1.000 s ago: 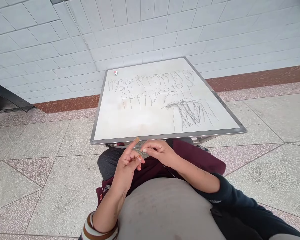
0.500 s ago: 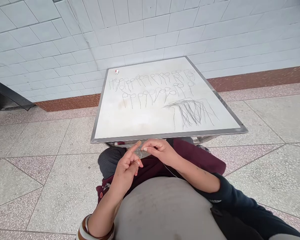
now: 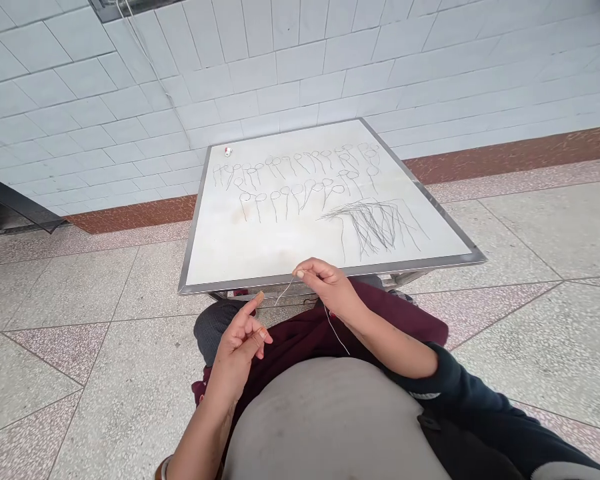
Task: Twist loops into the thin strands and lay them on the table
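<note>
My right hand (image 3: 333, 288) pinches a thin, pale wire-like strand (image 3: 285, 292) between thumb and index finger, just above the near edge of the table. One end of the strand slants down to the left, and the rest hangs below the hand toward my lap. Lower and to the left, my left hand (image 3: 237, 350) is apart from the strand, its index finger stretched out and nothing visible between its fingers. On the white table (image 3: 230, 248), several thin strands with a round loop at one end (image 3: 261, 198) lie in rows. A loose bundle of unlooped strands (image 3: 380, 227) lies at the near right.
A small white and red object (image 3: 228, 152) sits at the table's far left corner. The metal rim (image 3: 260, 283) of the table is close in front of my knees. Behind it stands a tiled wall (image 3: 250, 87). Speckled stone tiles (image 3: 145, 360) cover the floor.
My hands have moved apart: the right rose slightly toward the table edge with the strand, and the left shifted down and left. The strand's end has come away from my left fingers.
</note>
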### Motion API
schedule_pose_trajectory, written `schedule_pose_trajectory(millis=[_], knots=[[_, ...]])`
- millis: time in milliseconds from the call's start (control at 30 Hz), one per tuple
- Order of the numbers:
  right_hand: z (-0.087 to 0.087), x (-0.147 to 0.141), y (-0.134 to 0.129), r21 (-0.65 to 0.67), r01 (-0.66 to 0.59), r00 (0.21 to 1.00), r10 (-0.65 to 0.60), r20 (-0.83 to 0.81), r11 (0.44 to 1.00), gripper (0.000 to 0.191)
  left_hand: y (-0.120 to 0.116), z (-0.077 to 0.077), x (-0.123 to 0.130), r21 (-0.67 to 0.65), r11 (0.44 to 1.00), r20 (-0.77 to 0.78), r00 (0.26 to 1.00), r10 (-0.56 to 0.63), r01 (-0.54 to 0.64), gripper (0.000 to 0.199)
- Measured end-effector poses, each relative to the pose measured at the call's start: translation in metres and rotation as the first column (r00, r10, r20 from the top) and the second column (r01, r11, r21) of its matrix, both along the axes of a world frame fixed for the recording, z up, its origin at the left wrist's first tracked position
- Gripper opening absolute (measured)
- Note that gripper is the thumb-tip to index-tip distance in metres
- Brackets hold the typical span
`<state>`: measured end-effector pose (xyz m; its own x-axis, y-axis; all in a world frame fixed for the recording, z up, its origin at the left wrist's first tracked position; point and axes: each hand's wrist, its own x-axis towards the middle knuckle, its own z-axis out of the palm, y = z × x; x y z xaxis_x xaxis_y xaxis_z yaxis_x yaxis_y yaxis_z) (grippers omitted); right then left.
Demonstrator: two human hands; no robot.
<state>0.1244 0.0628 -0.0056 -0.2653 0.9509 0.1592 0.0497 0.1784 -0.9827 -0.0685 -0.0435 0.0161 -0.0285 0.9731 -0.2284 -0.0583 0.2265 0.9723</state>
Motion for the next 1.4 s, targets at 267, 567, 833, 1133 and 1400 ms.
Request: schedule_pose_trajectory(millis=[267, 567, 833, 1133, 1400], knots=[[0.008, -0.002, -0.010, 0.105, -0.071, 0.997, 0.067, 0.044, 0.992, 0.017, 0.012, 0.017, 0.005, 0.189, 0.967, -0.248, 0.944, 0.217, -0.172, 0.060], [0.010, -0.005, -0.017, 0.151, -0.096, 0.992, 0.082, 0.098, 0.984, 0.018, 0.018, 0.022, 0.037, 0.324, 0.946, -0.542, 0.819, 0.191, -0.006, 0.052], [0.008, -0.009, -0.018, 0.182, -0.112, 0.991, 0.097, 0.090, 0.977, 0.018, 0.016, 0.023, 0.034, 0.317, 0.948, -0.539, 0.822, 0.182, -0.002, 0.054], [0.006, -0.011, -0.020, 0.211, -0.133, 0.989, 0.116, 0.090, 0.968, 0.020, 0.015, 0.023, 0.030, 0.275, 0.961, -0.577, 0.802, 0.157, 0.010, 0.051], [0.006, -0.012, -0.020, 0.145, -0.224, 0.972, 0.211, 0.100, 0.964, 0.018, 0.010, 0.019, 0.029, 0.279, 0.954, -0.436, 0.871, 0.227, -0.108, 0.056]])
